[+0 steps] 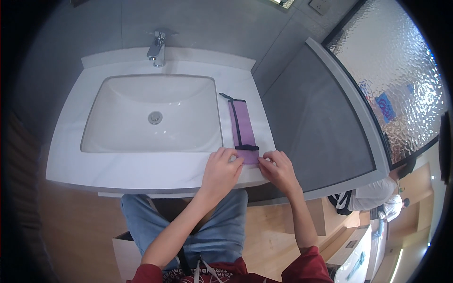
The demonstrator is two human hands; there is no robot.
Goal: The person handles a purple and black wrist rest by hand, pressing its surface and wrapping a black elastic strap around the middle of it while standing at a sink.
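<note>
Fingers (232, 154) on pouch (242, 126) near edge

Both forearms reached up from lower edge; left hand (222, 167) and right hand (279, 170) close together, fingers curled, pinching.

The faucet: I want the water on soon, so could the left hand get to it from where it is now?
Probably yes. The left hand rests at the near end of the purple cloth, and only the open sink lies between it and the faucet; it is a long stretch across.
</note>
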